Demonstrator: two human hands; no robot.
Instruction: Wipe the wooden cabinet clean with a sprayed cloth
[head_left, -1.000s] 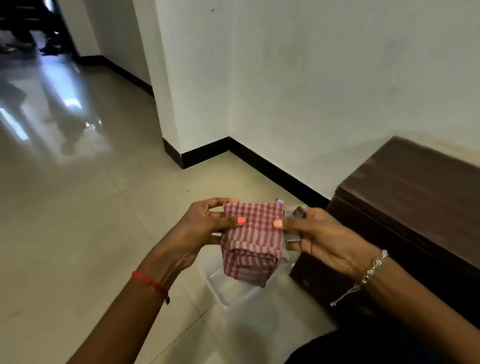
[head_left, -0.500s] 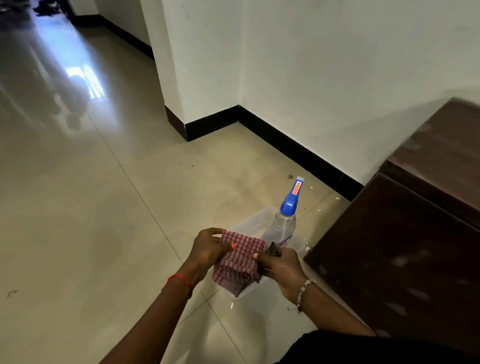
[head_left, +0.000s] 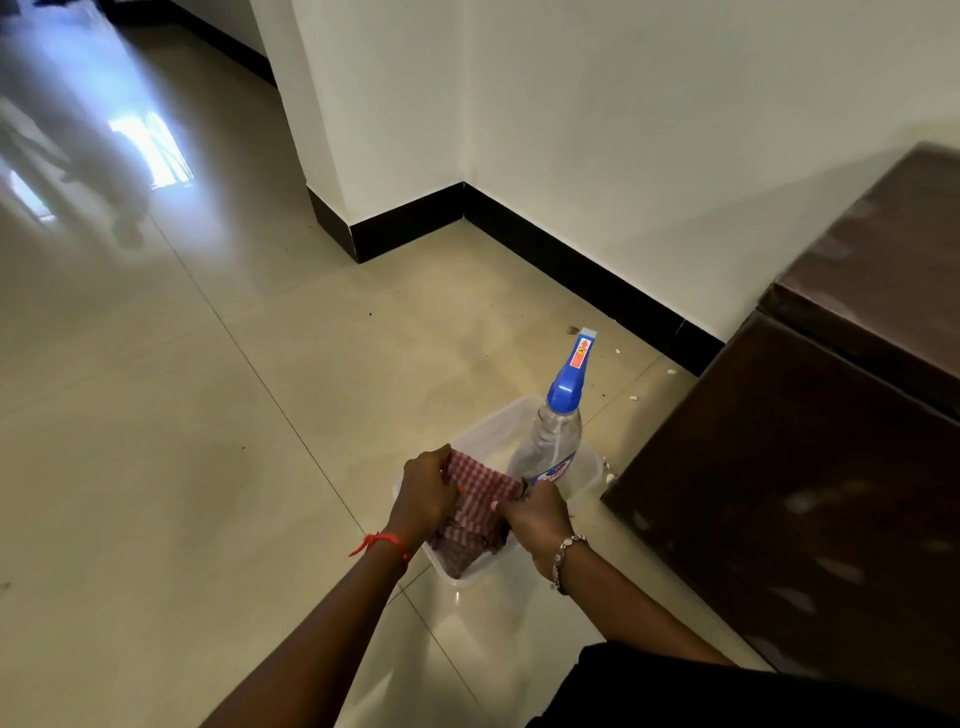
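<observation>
A folded red-and-white checked cloth is held low over a clear plastic tub on the floor. My left hand grips its left edge and my right hand grips its right edge. A clear spray bottle with a blue nozzle stands upright in the tub, just behind my right hand. The dark brown wooden cabinet stands to the right, its side face streaked with pale smudges.
Glossy beige floor tiles spread to the left. A white wall with black skirting runs behind the tub, with a jutting corner at upper centre. Small white crumbs lie near the cabinet's base.
Both hands have lowered the cloth from chest height down to the tub on the floor. The view has tilted down, bringing the spray bottle into sight.
</observation>
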